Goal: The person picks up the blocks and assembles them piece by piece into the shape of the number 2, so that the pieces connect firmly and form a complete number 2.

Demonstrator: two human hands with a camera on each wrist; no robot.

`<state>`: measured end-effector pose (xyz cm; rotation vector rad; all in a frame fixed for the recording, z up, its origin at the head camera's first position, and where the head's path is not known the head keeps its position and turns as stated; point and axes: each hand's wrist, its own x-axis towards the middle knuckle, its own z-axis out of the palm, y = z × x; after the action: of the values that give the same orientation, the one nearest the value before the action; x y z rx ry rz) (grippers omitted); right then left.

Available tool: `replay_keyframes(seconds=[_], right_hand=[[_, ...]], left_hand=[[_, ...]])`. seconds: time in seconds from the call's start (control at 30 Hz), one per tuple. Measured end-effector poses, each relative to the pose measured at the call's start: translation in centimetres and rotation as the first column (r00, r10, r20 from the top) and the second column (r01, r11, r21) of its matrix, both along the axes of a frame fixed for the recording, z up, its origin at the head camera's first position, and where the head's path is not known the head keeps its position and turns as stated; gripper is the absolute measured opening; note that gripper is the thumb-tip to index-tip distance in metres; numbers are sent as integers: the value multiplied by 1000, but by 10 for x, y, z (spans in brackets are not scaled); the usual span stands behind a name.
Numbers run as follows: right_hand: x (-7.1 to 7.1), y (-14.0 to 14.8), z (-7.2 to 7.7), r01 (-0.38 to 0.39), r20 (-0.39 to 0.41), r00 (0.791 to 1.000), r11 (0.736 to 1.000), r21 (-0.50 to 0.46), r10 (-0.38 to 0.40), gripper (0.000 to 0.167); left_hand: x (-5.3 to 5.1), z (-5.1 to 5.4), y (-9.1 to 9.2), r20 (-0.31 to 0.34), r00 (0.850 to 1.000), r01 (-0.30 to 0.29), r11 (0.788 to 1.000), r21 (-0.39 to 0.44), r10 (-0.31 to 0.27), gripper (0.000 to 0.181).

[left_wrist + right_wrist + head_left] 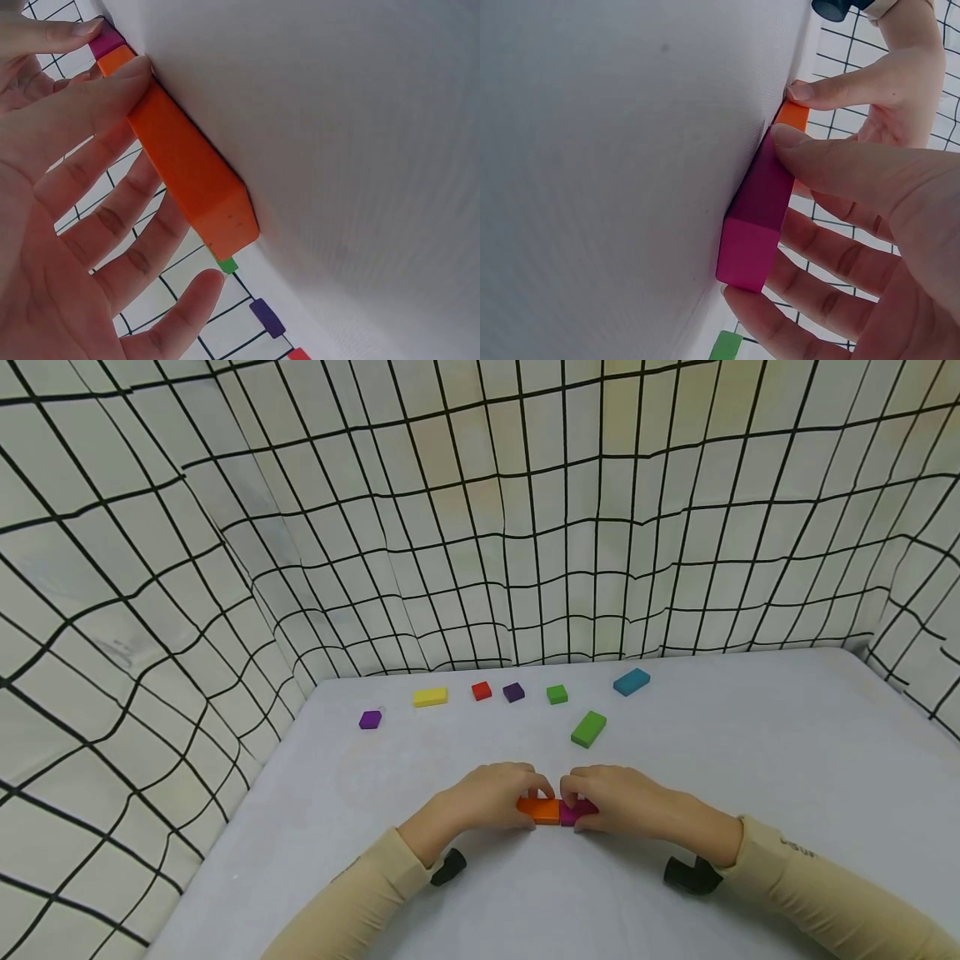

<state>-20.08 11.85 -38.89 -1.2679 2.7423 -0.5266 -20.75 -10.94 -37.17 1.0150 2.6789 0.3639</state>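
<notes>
An orange block (pixel 542 811) and a magenta block (pixel 576 812) lie end to end on the white table, touching or nearly so. My left hand (pixel 497 795) grips the orange block between its thumb on the near side and fingers on the far side. From the other side my right hand (pixel 624 802) holds the magenta block in the same way. In the left wrist view the thumb presses the long face of the orange block (pixel 187 161). The right wrist view shows the thumb on the magenta block (pixel 754 225).
Behind the hands lie a large green block (pixel 588 729), a blue block (pixel 632 682), a small green block (pixel 557 694), a dark purple block (pixel 513 692), a red block (pixel 482 691), a yellow block (pixel 430 697) and a violet block (pixel 370 719). Black-gridded white sheeting (pixel 480 527) surrounds the table.
</notes>
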Motion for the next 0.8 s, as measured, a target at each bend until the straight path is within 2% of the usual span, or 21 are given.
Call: replay_keyframes(seconds=[0.5,0.8], right_hand=[[1,-1,0,10,-5,1000,1000,16,-10,29],[1,-1,0,12,-7,1000,1000,13,-12,29]], left_hand=[[-2,-3,0,-8,1000,7,1000,-3,-7,36],[-2,-1,1,2,1000,8,1000,-9,-8,38]])
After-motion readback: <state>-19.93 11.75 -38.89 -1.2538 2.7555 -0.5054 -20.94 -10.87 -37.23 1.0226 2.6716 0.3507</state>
